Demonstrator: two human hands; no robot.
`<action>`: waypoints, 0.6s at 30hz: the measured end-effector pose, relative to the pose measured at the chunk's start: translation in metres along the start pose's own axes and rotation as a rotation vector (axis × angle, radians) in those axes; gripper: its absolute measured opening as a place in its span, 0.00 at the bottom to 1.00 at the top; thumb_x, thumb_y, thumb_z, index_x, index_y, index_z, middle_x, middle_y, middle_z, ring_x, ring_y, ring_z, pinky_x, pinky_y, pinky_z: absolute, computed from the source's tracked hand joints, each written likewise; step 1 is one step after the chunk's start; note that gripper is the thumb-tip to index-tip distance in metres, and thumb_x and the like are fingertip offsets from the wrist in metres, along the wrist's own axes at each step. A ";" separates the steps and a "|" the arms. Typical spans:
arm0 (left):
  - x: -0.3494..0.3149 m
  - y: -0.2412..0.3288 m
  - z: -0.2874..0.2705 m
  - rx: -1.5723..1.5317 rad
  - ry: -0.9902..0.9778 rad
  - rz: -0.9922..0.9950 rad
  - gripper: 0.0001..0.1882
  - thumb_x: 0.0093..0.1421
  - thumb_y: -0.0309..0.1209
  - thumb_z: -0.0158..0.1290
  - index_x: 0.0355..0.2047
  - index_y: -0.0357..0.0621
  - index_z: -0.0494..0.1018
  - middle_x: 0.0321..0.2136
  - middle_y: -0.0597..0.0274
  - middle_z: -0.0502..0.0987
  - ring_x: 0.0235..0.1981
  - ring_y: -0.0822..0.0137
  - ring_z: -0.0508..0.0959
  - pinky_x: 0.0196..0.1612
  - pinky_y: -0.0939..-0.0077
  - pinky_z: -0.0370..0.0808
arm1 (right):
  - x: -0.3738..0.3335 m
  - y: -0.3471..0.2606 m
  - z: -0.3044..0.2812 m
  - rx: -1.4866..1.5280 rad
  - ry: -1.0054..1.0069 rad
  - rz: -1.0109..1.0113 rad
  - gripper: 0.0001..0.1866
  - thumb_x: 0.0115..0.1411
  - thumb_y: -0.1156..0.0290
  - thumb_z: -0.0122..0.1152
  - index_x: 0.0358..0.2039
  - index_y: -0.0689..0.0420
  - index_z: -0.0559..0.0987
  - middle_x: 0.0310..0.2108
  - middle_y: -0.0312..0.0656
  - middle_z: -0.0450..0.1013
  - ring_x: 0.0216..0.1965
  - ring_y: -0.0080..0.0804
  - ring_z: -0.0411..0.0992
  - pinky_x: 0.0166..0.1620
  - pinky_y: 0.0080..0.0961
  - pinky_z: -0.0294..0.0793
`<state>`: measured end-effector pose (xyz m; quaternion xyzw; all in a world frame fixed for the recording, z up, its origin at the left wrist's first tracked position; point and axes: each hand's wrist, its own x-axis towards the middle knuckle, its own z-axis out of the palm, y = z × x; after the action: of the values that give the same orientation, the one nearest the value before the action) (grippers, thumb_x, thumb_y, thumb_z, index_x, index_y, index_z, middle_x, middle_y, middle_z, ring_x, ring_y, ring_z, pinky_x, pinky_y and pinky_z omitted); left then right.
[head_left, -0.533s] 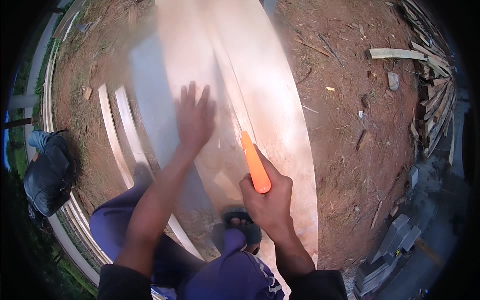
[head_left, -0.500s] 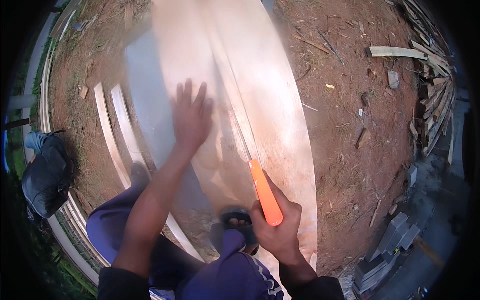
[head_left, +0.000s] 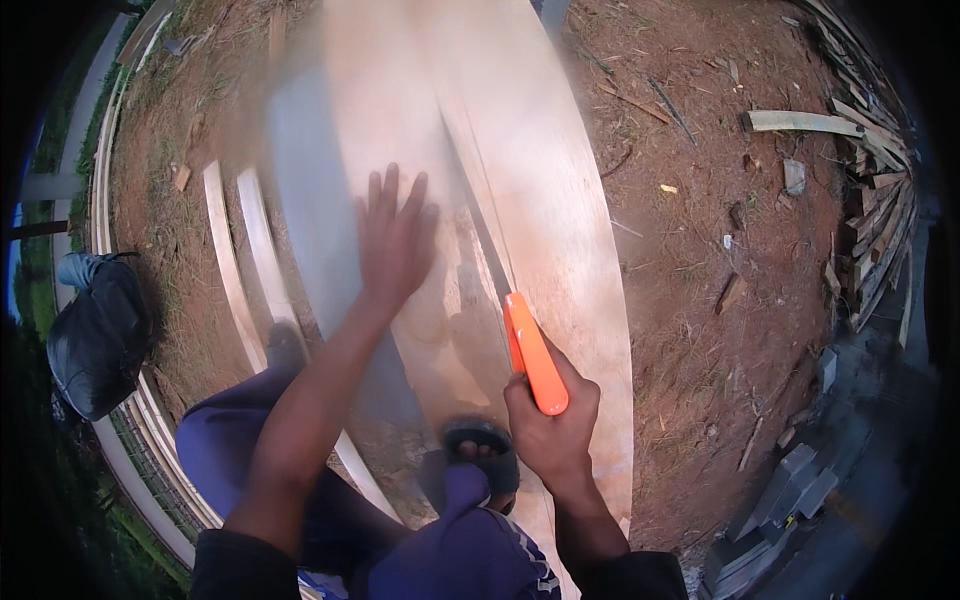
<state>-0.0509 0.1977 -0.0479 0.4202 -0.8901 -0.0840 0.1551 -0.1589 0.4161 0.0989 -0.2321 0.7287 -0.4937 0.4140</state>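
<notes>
A large pale plywood sheet (head_left: 585, 270) stretches away in front of me. My right hand (head_left: 555, 430) is closed round the orange handle of a hand saw (head_left: 537, 360). Its thin blade runs forward along a lengthwise line in the sheet; the far part of the blade blurs into glare. To the left of that line, my left hand (head_left: 398, 240) lies flat on the plywood with fingers spread, holding nothing. My foot in a dark sandal (head_left: 478, 438) rests on the sheet between my forearms.
Two narrow wooden strips (head_left: 230, 265) lie on the dirt to the left. Farther left sits a dark bag (head_left: 100, 340). A heap of timber offcuts (head_left: 880, 220) is at the right, with grey blocks (head_left: 790, 490) at the lower right.
My right hand has pushed the saw slightly forward, and the handle is tilted a little differently. My left hand stays flat on the sheet. The whole view has shifted slightly.
</notes>
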 end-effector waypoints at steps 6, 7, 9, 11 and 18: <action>0.011 0.009 0.001 0.050 -0.011 0.004 0.25 0.69 0.40 0.51 0.64 0.50 0.69 0.68 0.42 0.61 0.70 0.38 0.57 0.68 0.35 0.53 | 0.030 0.000 0.011 -0.038 0.044 -0.053 0.30 0.55 0.84 0.56 0.62 0.70 0.71 0.41 0.58 0.81 0.39 0.37 0.83 0.43 0.27 0.80; 0.008 0.017 0.003 0.062 0.013 0.023 0.25 0.67 0.39 0.53 0.64 0.49 0.70 0.67 0.41 0.63 0.68 0.36 0.60 0.66 0.33 0.56 | 0.091 -0.019 0.024 -0.137 0.014 0.060 0.22 0.57 0.78 0.58 0.53 0.70 0.77 0.29 0.58 0.79 0.29 0.38 0.81 0.35 0.32 0.77; 0.014 0.028 0.012 0.030 0.013 0.048 0.25 0.67 0.40 0.53 0.63 0.49 0.70 0.67 0.41 0.63 0.69 0.36 0.59 0.67 0.33 0.56 | 0.178 -0.037 0.042 -0.149 0.039 -0.055 0.11 0.59 0.71 0.61 0.34 0.68 0.76 0.22 0.58 0.75 0.23 0.48 0.76 0.31 0.39 0.74; 0.005 0.020 0.009 0.030 -0.006 0.028 0.25 0.67 0.40 0.52 0.63 0.49 0.70 0.67 0.41 0.63 0.69 0.37 0.59 0.67 0.33 0.55 | 0.165 -0.042 0.045 -0.111 0.035 -0.050 0.12 0.59 0.70 0.61 0.37 0.68 0.77 0.23 0.58 0.76 0.23 0.48 0.76 0.31 0.39 0.74; 0.008 0.012 0.004 -0.044 -0.060 -0.054 0.25 0.70 0.40 0.49 0.65 0.52 0.70 0.70 0.43 0.58 0.73 0.41 0.52 0.71 0.37 0.46 | -0.059 0.000 -0.029 -0.130 0.023 -0.014 0.31 0.53 0.86 0.53 0.61 0.70 0.72 0.44 0.54 0.81 0.36 0.26 0.81 0.42 0.23 0.79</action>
<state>-0.0658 0.1997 -0.0463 0.4379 -0.8806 -0.1206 0.1351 -0.1509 0.4753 0.1255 -0.2580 0.7623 -0.4506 0.3863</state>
